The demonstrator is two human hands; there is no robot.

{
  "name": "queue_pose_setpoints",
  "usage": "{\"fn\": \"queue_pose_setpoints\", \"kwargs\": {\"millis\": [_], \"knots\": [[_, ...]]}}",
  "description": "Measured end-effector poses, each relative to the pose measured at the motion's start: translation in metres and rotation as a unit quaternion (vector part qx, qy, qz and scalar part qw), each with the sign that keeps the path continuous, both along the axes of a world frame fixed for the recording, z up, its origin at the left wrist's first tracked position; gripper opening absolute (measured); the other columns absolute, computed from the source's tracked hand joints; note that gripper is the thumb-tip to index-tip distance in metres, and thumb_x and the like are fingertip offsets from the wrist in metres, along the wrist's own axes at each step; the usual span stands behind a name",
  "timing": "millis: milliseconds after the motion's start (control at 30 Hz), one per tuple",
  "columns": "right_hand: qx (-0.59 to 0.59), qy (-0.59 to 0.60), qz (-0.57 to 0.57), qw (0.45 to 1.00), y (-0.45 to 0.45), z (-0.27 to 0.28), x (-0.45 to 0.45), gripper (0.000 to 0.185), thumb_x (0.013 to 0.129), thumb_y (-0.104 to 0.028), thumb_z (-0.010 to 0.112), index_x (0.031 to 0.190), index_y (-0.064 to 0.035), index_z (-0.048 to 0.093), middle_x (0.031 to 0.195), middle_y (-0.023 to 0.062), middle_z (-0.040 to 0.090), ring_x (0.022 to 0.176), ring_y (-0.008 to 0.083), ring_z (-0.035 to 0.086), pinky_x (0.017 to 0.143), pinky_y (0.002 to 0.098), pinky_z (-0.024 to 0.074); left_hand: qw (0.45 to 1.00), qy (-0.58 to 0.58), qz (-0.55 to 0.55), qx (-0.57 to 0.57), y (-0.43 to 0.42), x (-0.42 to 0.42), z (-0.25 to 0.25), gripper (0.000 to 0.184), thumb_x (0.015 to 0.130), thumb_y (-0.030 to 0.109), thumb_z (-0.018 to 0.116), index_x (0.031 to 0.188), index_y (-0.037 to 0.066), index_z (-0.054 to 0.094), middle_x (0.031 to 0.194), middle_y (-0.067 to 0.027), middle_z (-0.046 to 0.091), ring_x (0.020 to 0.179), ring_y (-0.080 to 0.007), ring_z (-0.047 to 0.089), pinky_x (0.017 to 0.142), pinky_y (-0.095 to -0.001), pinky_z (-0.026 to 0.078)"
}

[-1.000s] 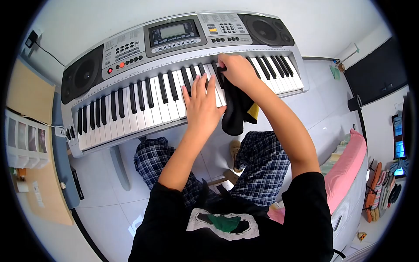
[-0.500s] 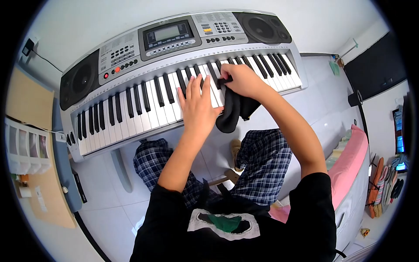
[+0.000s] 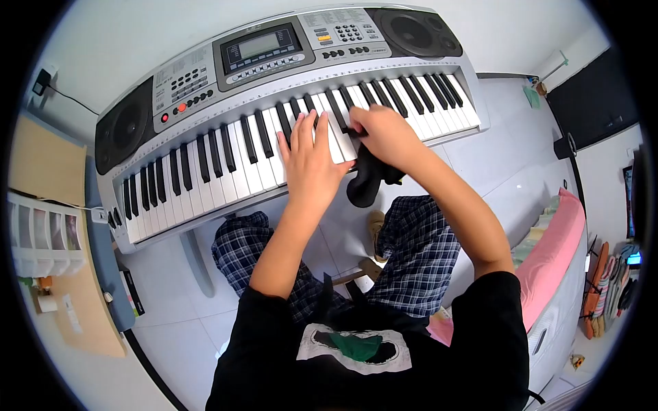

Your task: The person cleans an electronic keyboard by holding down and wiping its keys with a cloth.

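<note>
A silver electronic keyboard (image 3: 226, 89) with black and white keys stretches across in front of me. My left hand (image 3: 310, 159) lies on the keys near the middle, fingers spread and thumb out to the right. Just right of it, my right hand (image 3: 385, 135) is closed on a black cloth (image 3: 367, 179). Part of the cloth touches the keys under my fingers, and the rest hangs down over the keyboard's front edge. The fingertips of my right hand are partly hidden by the hand itself.
My legs in plaid trousers are below the keyboard. At left stands a wooden desk (image 3: 86, 301) with a white organizer (image 3: 46, 233). To the right are a pink cushion (image 3: 554, 250) on a bed and a clothes rack with garments (image 3: 610, 288). A power cable (image 3: 75, 99) runs from the left wall.
My right hand has shifted slightly right and down along the keys with the black cloth, which hangs more bunched. My left hand stays nearly in place. The view has tilted a little.
</note>
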State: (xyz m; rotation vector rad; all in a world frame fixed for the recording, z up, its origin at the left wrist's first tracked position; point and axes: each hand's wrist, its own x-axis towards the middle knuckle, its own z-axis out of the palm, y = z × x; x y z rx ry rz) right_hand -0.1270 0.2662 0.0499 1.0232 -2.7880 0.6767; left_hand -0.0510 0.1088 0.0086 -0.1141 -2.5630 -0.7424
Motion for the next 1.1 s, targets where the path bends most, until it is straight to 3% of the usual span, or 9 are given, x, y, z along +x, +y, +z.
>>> {"fn": "queue_pose_setpoints", "kwargs": {"millis": [533, 700, 767, 800, 833, 900, 933, 1000, 1100], "knots": [[-0.074, -0.019, -0.042, 0.996, 0.009, -0.012, 0.031, 0.017, 0.072, -0.002, 0.068, 0.085, -0.0045, 0.056, 0.074, 0.0119, 0.061, 0.075, 0.0342, 0.061, 0.066, 0.0422, 0.0497, 0.999, 0.002, 0.004, -0.034, 0.002, 0.000, -0.004, 0.100, 0.058, 0.026, 0.091, 0.141, 0.004, 0.040, 0.143, -0.0137, 0.042, 0.139, -0.0317, 0.035, 0.114, -0.0581, 0.021], [-0.099, -0.068, -0.063, 0.991, 0.020, -0.017, 0.050, 0.020, 0.071, 0.001, 0.068, 0.083, -0.0035, 0.053, 0.075, 0.0130, 0.063, 0.076, 0.0352, 0.061, 0.066, 0.0408, 0.0496, 1.000, -0.004, -0.007, -0.028, 0.001, 0.002, 0.001, 0.090, 0.064, 0.023, 0.087, 0.138, 0.000, 0.042, 0.142, -0.0164, 0.042, 0.139, -0.0341, 0.034, 0.113, -0.0616, 0.018], [-0.187, -0.123, -0.099, 0.969, 0.031, -0.014, 0.067, 0.022, 0.072, 0.003, 0.069, 0.081, -0.0031, 0.049, 0.078, 0.0137, 0.067, 0.082, 0.0348, 0.064, 0.070, 0.0370, 0.0507, 0.999, 0.003, -0.005, -0.048, 0.002, 0.004, 0.002, 0.089, 0.065, 0.026, 0.086, 0.138, -0.001, 0.042, 0.142, -0.0166, 0.042, 0.138, -0.0344, 0.035, 0.113, -0.0621, 0.018], [-0.216, -0.156, -0.112, 0.957, 0.038, -0.011, 0.075, 0.028, 0.076, 0.009, 0.069, 0.089, -0.0031, 0.048, 0.098, 0.0128, 0.070, 0.096, 0.0251, 0.069, 0.081, 0.0318, 0.0545, 0.998, 0.004, -0.002, -0.060, 0.002, 0.004, 0.001, 0.092, 0.065, 0.027, 0.086, 0.140, 0.000, 0.040, 0.144, -0.0157, 0.041, 0.139, -0.0336, 0.034, 0.113, -0.0617, 0.018], [-0.219, -0.156, -0.111, 0.957, 0.043, -0.011, 0.081, 0.028, 0.076, 0.009, 0.069, 0.089, -0.0031, 0.048, 0.098, 0.0128, 0.070, 0.096, 0.0251, 0.069, 0.081, 0.0318, 0.0545, 0.997, 0.002, 0.003, -0.071, 0.002, 0.007, 0.002, 0.094, 0.065, 0.028, 0.086, 0.142, 0.000, 0.038, 0.146, -0.0148, 0.039, 0.140, -0.0328, 0.033, 0.114, -0.0613, 0.018], [-0.410, -0.139, -0.155, 0.888, 0.054, -0.020, 0.090, 0.034, 0.077, 0.007, 0.073, 0.098, -0.0046, 0.049, 0.110, 0.0117, 0.065, 0.098, 0.0235, 0.066, 0.081, 0.0322, 0.0533, 0.997, 0.007, 0.008, -0.073, 0.006, 0.013, 0.007, 0.089, 0.068, 0.027, 0.085, 0.140, -0.001, 0.040, 0.143, -0.0156, 0.042, 0.139, -0.0335, 0.034, 0.114, -0.0600, 0.018], [-0.446, -0.165, -0.159, 0.865, 0.065, -0.035, 0.092, 0.043, 0.077, 0.009, 0.073, 0.111, -0.0047, 0.050, 0.119, 0.0108, 0.059, 0.102, 0.0197, 0.062, 0.085, 0.0312, 0.0530, 0.998, 0.028, 0.004, -0.062, 0.010, 0.018, 0.006, 0.084, 0.070, 0.025, 0.083, 0.139, -0.001, 0.042, 0.141, -0.0158, 0.044, 0.137, -0.0337, 0.035, 0.114, -0.0589, 0.019], [-0.492, -0.172, -0.167, 0.837, 0.068, -0.036, 0.107, 0.047, 0.077, 0.009, 0.074, 0.115, -0.0042, 0.051, 0.115, 0.0103, 0.060, 0.101, 0.0189, 0.062, 0.085, 0.0303, 0.0525, 0.997, 0.079, -0.017, -0.018, 0.020, 0.029, 0.007, 0.069, 0.075, 0.019, 0.078, 0.134, 0.000, 0.048, 0.135, -0.0162, 0.050, 0.131, -0.0340, 0.042, 0.114, -0.0557, 0.023], [-0.520, -0.233, -0.188, 0.800, 0.077, -0.046, 0.115, 0.049, 0.078, 0.006, 0.075, 0.122, -0.0013, 0.056, 0.104, 0.0068, 0.064, 0.097, 0.0155, 0.062, 0.085, 0.0274, 0.0513, 0.985, 0.054, -0.108, 0.123, 0.042, 0.053, 0.004, 0.046, 0.080, 0.014, 0.072, 0.122, 0.002, 0.057, 0.121, -0.0153, 0.058, 0.113, -0.0347, 0.056, 0.099, -0.0440, 0.044]]}}
